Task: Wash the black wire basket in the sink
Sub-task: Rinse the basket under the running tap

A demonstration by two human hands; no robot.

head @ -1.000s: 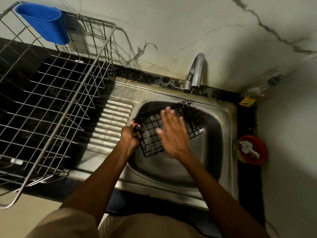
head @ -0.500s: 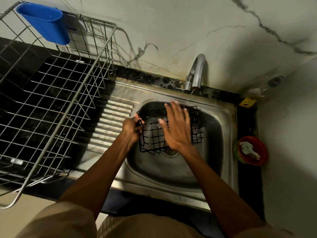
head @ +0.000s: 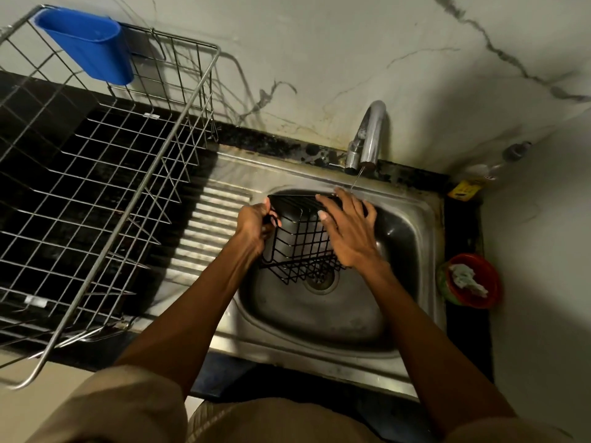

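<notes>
Black wire, bent into a small grid, made up the basket (head: 300, 247) that you held over the bowl of the steel sink (head: 323, 314), tipped on its side with its lower edge just above the drain (head: 320, 277). Your left hand (head: 254, 227) had its fingers curled tightly round the basket's left rim, gripping it. Your right hand (head: 347, 230) lay flat against the basket's right side, fingers straight and spread, pressing on the wire rather than clasping it. Beyond your right hand's fingertips a chrome tap (head: 367, 135) rose from the back edge of the sink, and a thin stream of water (head: 356, 180) fell from its spout to a spot just past those fingertips. To the left of your left hand ran the ribbed drainboard (head: 208, 225), and further left a large silver dish rack (head: 96, 193) stood on the dark worktop (head: 262, 142), with a blue plastic holder (head: 86, 44) hung on its far rim. Well to the right of your right hand, a red bowl (head: 471, 279) with something pale in it sat on the worktop near the wall, and a yellow packet (head: 464, 189) lay in the corner beyond it.
</notes>
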